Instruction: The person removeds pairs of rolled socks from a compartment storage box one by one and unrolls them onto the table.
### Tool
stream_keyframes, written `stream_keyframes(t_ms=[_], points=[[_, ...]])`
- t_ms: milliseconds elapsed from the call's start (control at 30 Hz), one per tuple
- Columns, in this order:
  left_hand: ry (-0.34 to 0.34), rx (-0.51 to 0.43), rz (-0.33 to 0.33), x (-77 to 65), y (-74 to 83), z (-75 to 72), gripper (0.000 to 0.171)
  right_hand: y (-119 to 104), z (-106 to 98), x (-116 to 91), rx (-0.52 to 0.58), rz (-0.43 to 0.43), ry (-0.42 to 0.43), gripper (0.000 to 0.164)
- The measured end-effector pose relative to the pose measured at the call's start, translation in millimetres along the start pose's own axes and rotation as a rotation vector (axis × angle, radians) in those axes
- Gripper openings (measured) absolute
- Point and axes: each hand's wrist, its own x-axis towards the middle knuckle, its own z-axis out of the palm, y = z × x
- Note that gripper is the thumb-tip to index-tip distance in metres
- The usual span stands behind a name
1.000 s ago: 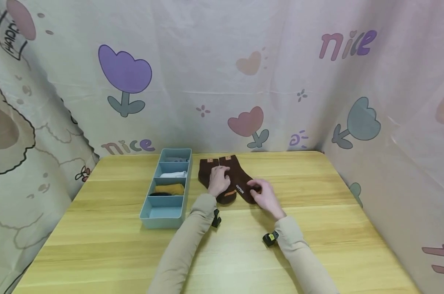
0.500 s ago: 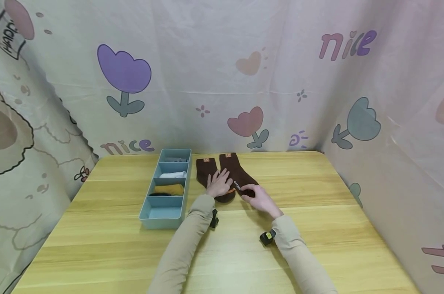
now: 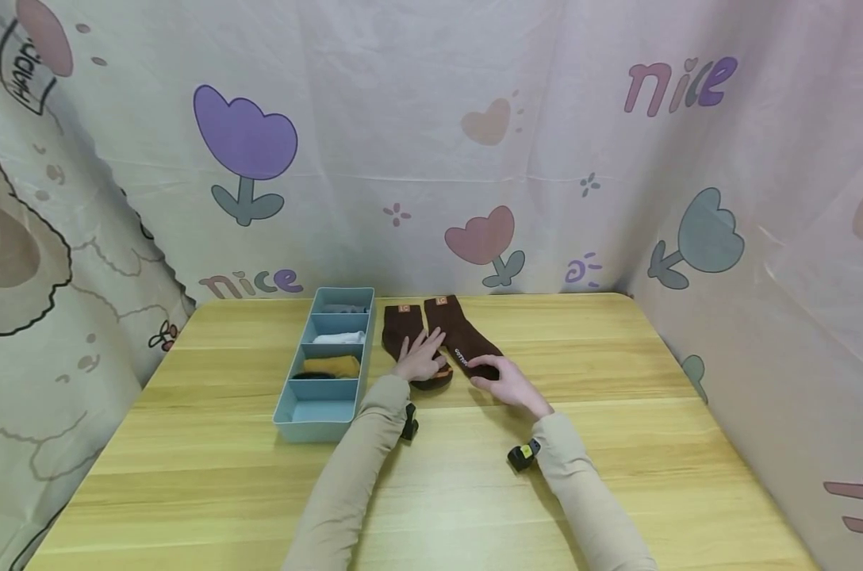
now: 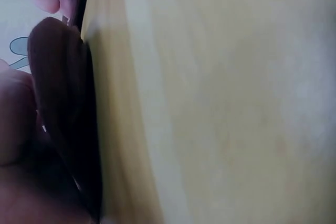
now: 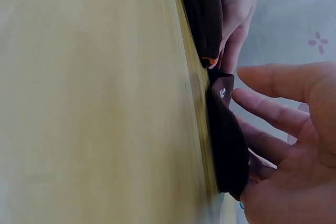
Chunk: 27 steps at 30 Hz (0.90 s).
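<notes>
Two dark brown socks lie side by side near the back of the table, cuffs away from me. My left hand rests spread on the left sock, covering its middle; the toe with its orange stripe shows below. The right sock, with white lettering, slants toward my right hand, whose fingers touch its toe end. In the right wrist view the thumb and fingers of the right hand are fairly straight, right at the dark sock edge. The left wrist view catches a rounded sock edge beside the left palm.
A blue-grey organizer box with compartments stands left of the socks. It holds a grey item, a white item and a mustard item with something black beside it; the front compartment is bare. A printed curtain hangs behind the table.
My left hand's fingers have spread out over the left sock, which has shifted slightly left. A gap has opened between the cuffs. The right hand has moved a little left along with the right sock's toe.
</notes>
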Motion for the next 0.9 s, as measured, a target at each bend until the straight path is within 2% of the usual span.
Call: stream_keyframes(t_ms=[167, 400, 567, 800, 900], points=[[0.024, -0.044, 0.008, -5.2, 0.2, -1.6, 0.062, -2, 1, -1, 0.051, -0.021, 0.013, 0.033], [0.081, -0.119, 0.045, -13.5, 5.3, -7.1, 0.063, -7, -1, -1, 0.148, -0.02, 0.084, 0.029], [0.092, -0.191, 0.055, -16.6, 11.8, -11.9, 0.063, -10, -2, -2, 0.176, -0.021, 0.081, 0.03], [0.114, -0.265, 0.041, -23.7, 20.8, -14.9, 0.063, -50, -16, -16, 0.222, -0.012, 0.024, 0.033], [0.122, -0.294, 0.021, -28.5, 25.2, -16.5, 0.063, -48, -15, -16, 0.225, -0.012, 0.017, 0.034]])
